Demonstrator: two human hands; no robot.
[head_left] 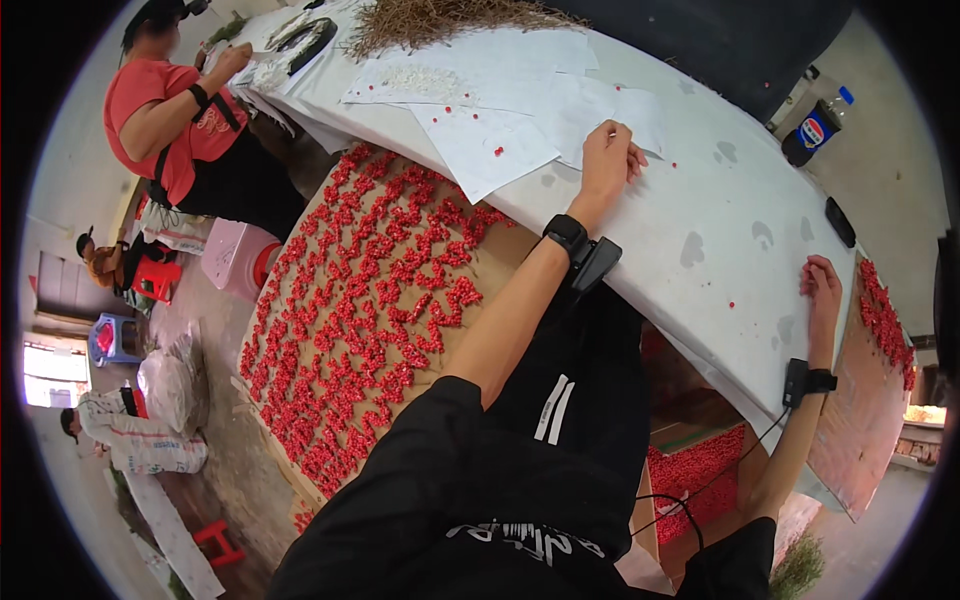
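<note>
My left hand [608, 163] rests at the right edge of the white paper sheets on the table. Its fingers are curled together, and whatever they may hold is hidden. Farther right, my right hand [822, 287] lies by the table's right edge with its fingers loosely bent and apart, and nothing shows in it. Between the hands, a single red berry [732, 305] sits on the white tabletop [650, 270]. More loose red berries [499, 152] are scattered on the paper [510, 168] beside my left hand.
A board [480, 340] covered with red berry clusters [350, 330] stands at my left. Another berry board [882, 310] is at the right. Dry twigs [450, 22] lie at the back. A bottle [815, 130] and a black phone-like object [840, 222] are at far right. A person [170, 120] works at far left.
</note>
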